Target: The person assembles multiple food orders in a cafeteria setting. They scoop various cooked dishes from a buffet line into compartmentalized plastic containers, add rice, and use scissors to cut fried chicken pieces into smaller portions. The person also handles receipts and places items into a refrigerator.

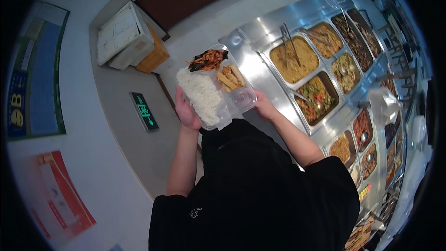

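Note:
Between both hands I hold a clear plastic takeaway container (239, 104) with compartments. White rice (200, 94) fills its long left side. Reddish shredded food with dark pieces (209, 60) lies in the far compartment, and pale yellow-brown strips (230, 78) sit in the one beside it. The near right compartment shows no food. My left hand (186, 110) grips the left edge, its fingers partly hidden under the container. At the right edge my right hand (264, 105) is closed round the rim, fingertips out of sight beneath.
On my right runs a steel serving counter (260, 67) with several food pans, such as a yellow one (297, 62) with tongs and a mixed vegetable one (316, 100) with a spoon. White foam boxes (123, 37) stand far left by the wall, above a green exit sign (144, 111).

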The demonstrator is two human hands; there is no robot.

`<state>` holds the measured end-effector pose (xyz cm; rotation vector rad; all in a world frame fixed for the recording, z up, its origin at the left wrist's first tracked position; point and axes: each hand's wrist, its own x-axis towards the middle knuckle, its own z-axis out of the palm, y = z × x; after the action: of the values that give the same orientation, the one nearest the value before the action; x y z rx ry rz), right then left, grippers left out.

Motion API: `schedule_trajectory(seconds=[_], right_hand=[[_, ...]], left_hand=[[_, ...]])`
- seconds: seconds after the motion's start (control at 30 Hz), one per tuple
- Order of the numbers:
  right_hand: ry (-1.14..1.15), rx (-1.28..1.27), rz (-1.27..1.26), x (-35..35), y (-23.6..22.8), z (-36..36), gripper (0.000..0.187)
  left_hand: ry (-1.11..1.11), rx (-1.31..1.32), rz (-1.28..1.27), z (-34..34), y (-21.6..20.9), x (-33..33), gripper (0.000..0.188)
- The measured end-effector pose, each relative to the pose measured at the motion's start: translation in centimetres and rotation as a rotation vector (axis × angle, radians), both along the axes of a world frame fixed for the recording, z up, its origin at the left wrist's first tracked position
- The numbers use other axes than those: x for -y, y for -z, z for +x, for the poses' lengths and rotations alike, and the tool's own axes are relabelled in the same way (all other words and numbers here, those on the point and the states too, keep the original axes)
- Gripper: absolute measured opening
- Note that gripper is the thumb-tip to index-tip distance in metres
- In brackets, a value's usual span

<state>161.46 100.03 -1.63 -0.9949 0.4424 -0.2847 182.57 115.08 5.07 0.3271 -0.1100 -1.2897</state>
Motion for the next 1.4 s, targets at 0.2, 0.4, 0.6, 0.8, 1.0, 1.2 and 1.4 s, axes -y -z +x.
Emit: schedule_trajectory(seconds=[0.2,0.4,0.6,0.8,1.0,1.2,1.4], right_hand=[[0.195,0.006,0.078,14.0,3.4,15.5,0.025],[0.682,0.086,0.342,24.7,3.5,21.7,0.024],[1.109,0.333,0.397,34.7,4.4,18.8,0.025],[1.629,0.628,0.494,50.9,7.1,12.2,0.023],[1.929,0.767,0.616,64.6,8.9,7.0,0.014],[1.959,0.578,0.651,78.2,8.9,-3.0,0.011],[2.050,0.317,0.792,94.4,15.0,-15.9,0.021]], left_hand=[[0.074,0.009,0.106,19.4,2.1,14.1,0.082],[0.268,0.103,0.013,34.8,2.9,29.5,0.072],[0.353,0.165,0.167,42.3,1.3,47.1,0.070],[0.568,0.234,0.109,43.8,1.0,67.3,0.073],[0.732,0.219,0.002,43.2,0.4,85.9,0.071],[0.806,0.186,0.013,37.9,2.9,103.7,0.068],[0.891,0.200,-0.003,30.7,8.6,123.0,0.069]])
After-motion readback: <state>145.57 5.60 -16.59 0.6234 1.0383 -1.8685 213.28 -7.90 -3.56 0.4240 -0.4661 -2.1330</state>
